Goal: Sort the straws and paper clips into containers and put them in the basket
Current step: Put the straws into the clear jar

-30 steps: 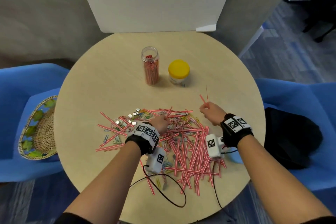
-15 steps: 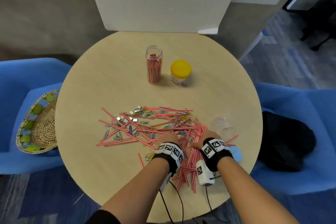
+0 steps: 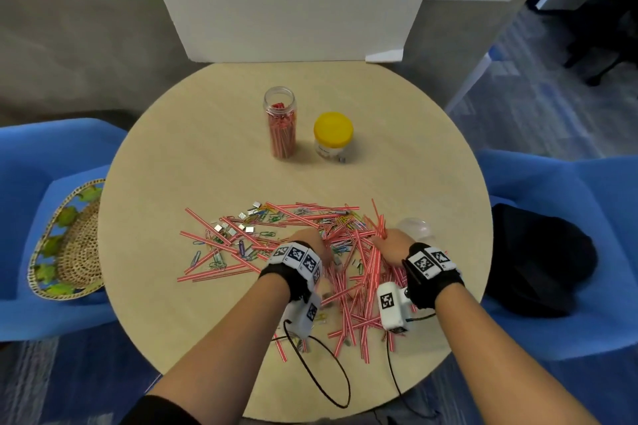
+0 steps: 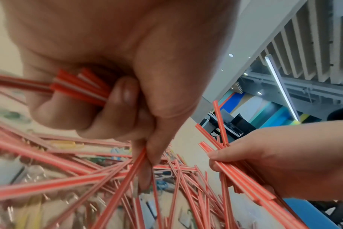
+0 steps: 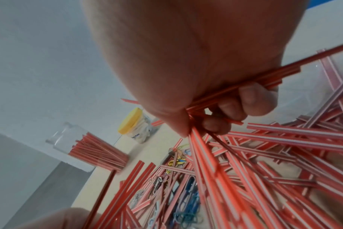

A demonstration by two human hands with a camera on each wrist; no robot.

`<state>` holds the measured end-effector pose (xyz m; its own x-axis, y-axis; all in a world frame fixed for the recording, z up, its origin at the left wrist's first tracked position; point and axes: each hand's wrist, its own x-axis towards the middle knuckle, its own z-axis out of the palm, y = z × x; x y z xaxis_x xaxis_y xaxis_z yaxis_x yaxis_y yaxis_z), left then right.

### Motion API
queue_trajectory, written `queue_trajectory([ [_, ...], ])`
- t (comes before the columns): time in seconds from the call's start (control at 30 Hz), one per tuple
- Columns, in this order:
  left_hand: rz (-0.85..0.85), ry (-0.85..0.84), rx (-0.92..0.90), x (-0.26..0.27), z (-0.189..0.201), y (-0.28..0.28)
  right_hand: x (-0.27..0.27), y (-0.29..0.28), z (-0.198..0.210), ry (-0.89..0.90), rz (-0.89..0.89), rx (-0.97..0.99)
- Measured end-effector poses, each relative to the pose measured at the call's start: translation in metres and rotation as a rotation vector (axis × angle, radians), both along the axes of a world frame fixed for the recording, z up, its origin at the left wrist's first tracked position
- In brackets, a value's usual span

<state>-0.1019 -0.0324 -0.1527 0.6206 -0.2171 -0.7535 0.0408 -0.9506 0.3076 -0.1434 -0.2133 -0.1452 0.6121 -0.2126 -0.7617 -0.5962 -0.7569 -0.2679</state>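
Observation:
A heap of red-and-white straws [image 3: 348, 262] mixed with coloured paper clips [image 3: 241, 248] lies on the near half of the round table [image 3: 193, 155]. My left hand [image 3: 307, 245] is low over the heap; in the left wrist view its curled fingers [image 4: 116, 105] grip a bunch of straws [image 4: 78, 88] and pinch another. My right hand [image 3: 392, 245] grips a bundle of straws [image 5: 235, 93] at the heap's right side. A tall clear jar [image 3: 280, 122] partly filled with straws and a yellow-lidded jar [image 3: 333, 136] stand at the table's middle.
A woven basket [image 3: 69, 241] rests on the blue chair at the left. A clear lid [image 3: 416, 229] lies just beyond my right hand. A black bag [image 3: 538, 259] sits on the right chair. A white board [image 3: 290, 0] stands behind the table. Wrist-camera cables [image 3: 324, 373] trail at the near edge.
A second ago my right hand was raised holding a couple of straws; both hands then dropped onto the heap and now grip bunches of straws.

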Motion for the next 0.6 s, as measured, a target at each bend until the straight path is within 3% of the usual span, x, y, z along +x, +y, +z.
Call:
queue_trajectory([
  [0.27, -0.025, -0.149, 0.049, 0.016, 0.007, 0.020, 0.004, -0.001, -0.011, -0.181, -0.200, 0.101],
  [0.43, 0.092, -0.193, 0.051, 0.024, 0.009, 0.035, 0.003, -0.002, -0.020, -0.256, -0.264, 0.118],
  [0.5, 0.131, -0.170, 0.047, 0.027, 0.008, 0.040, 0.001, 0.000, -0.019, -0.280, -0.291, 0.241],
  [0.6, 0.152, -0.198, 0.041, 0.032, 0.011, 0.044, 0.001, 0.006, -0.017, -0.301, -0.474, 0.510],
])
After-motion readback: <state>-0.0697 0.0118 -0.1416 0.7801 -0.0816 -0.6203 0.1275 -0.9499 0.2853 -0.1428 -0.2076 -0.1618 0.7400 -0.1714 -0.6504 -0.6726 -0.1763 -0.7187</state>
